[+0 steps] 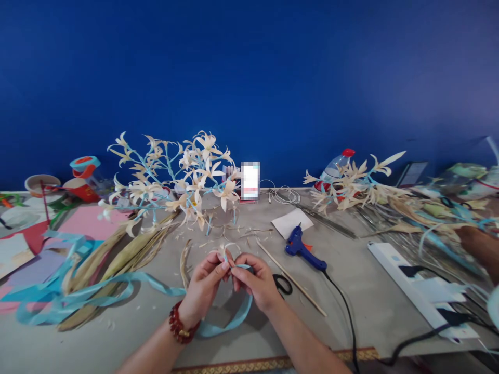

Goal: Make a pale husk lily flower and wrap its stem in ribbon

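Forearms [306, 335] nearest; left of the glue gun [300, 246], our left hand [207, 274] is pinching a small pale petal piece [223, 250], our right hand [255, 280] gripping blue ribbon [230, 326]. We are judging: hold the piece still, ribbon flat, lightly taut.

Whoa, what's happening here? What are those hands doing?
Someone is working with both hands at a table. The left hand pinches a small pale piece, too small to make out well. The right hand holds light-blue ribbon close to it. A blue glue gun lies off to the right, and pale flowers with blue stems are farther back.
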`<state>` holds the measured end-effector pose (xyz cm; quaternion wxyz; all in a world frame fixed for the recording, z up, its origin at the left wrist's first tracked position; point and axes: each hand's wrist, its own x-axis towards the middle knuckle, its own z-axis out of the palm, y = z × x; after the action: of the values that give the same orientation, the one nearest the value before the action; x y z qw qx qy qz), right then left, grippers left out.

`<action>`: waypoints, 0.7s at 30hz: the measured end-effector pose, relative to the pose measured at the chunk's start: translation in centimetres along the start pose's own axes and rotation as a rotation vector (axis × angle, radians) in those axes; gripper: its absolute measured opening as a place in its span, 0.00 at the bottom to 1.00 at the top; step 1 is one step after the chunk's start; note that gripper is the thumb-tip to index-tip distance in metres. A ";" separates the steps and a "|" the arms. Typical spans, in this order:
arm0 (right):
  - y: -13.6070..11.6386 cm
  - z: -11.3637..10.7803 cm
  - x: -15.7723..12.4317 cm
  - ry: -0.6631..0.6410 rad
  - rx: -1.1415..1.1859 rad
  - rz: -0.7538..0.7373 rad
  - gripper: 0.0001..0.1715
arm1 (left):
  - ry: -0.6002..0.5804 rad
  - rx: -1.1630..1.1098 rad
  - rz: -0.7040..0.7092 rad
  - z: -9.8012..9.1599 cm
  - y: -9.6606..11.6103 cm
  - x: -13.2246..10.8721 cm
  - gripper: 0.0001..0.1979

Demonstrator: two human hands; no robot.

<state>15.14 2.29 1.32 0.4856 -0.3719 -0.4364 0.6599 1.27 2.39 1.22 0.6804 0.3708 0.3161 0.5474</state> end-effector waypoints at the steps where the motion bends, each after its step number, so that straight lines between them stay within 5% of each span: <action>1: -0.1 0.0 0.0 0.019 -0.040 -0.055 0.18 | 0.012 0.022 0.022 0.0 -0.1 0.0 0.07; 6: -0.6 0.0 -0.2 0.057 -0.289 -0.261 0.17 | 0.066 0.092 0.052 0.0 -0.1 0.1 0.08; 21: 0.0 0.1 0.3 0.031 0.026 0.050 0.18 | 0.008 0.027 0.019 0.0 0.5 0.2 0.08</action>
<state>14.99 2.53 1.38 0.4807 -0.3865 -0.4107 0.6715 1.08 2.65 1.66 0.6689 0.3806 0.3227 0.5511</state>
